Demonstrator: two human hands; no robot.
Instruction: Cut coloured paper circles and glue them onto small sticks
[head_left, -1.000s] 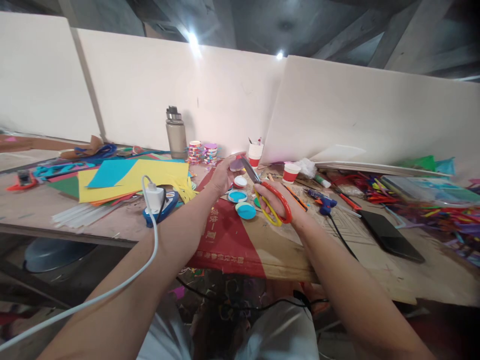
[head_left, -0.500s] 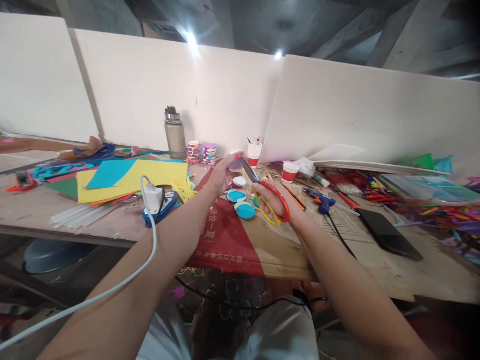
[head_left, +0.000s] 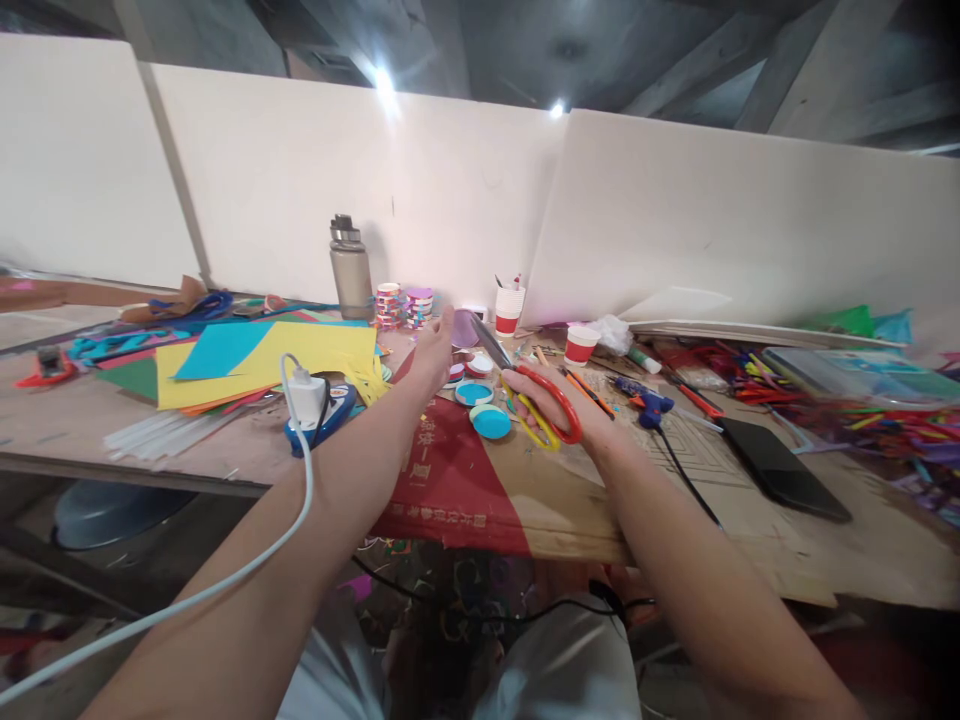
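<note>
My right hand (head_left: 570, 415) grips scissors (head_left: 536, 400) with a red and a yellow handle loop, blades pointing up and left toward the far side of the table. My left hand (head_left: 435, 350) holds a small lilac paper piece (head_left: 463, 328) between thumb and fingers, right by the blade tip. Just below the hands lie round paper discs, blue (head_left: 491, 422) and white-rimmed ones (head_left: 474, 392), on a brown and red cardboard sheet (head_left: 480, 480).
Coloured paper sheets (head_left: 262, 355) and a white charger with cable (head_left: 307, 395) lie left. A grey bottle (head_left: 350, 268), tape rolls (head_left: 405, 305) and red-and-white cups (head_left: 581, 345) stand behind. A blue glue gun (head_left: 645, 402), a black phone (head_left: 784, 470) and pipe cleaners (head_left: 885, 420) lie right. White boards wall the back.
My left hand has turned and shifted slightly left with the lilac piece. The scissors have tilted a little lower toward the table.
</note>
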